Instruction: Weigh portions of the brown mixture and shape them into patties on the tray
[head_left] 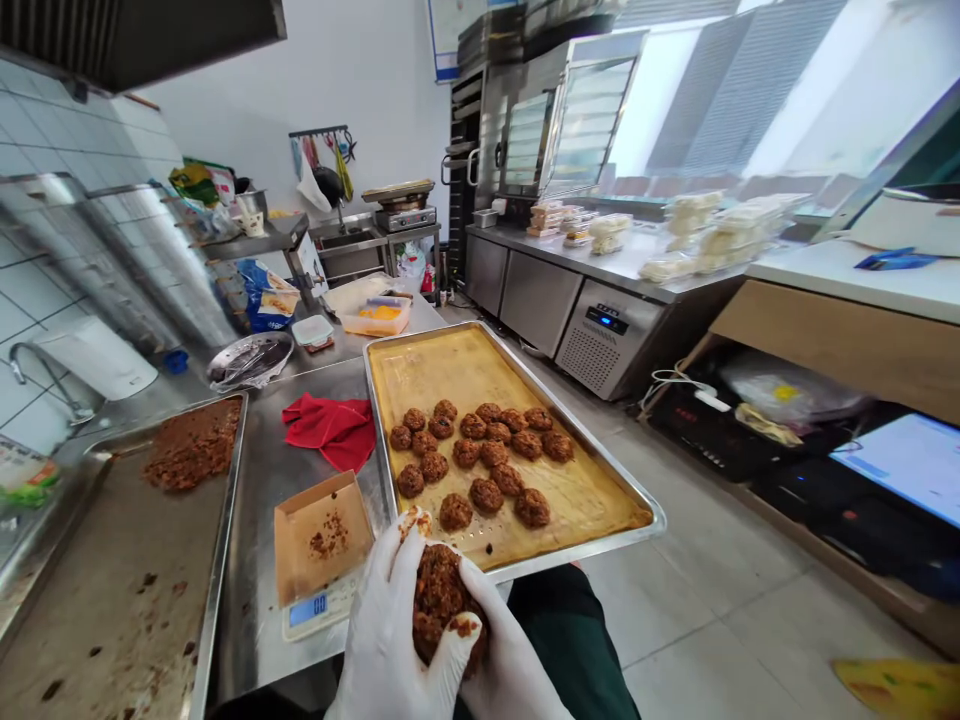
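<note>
My left hand (390, 625), in a white glove smeared with brown crumbs, cups a ball of brown, crumbly mixture (439, 595) from the left. From the right, my gloved right hand (514, 645) closes round the same ball. Both hold it at the near edge of a baking tray (465, 365) lined with yellowish-brown paper. On that tray sit several smaller rounded balls of the same mixture (493, 453). Left of my hands, a kitchen scale (330, 610) reading 0.0 bears a cardboard box (292, 550) with crumbs inside.
At far left lies a metal tray (112, 570) with a heap of loose brown mixture (191, 445). A red cloth (334, 425) rests between the trays. Behind are a film-covered bowl (251, 360) and a plastic tub (375, 315). Packed containers (694, 230) stand on the right counter.
</note>
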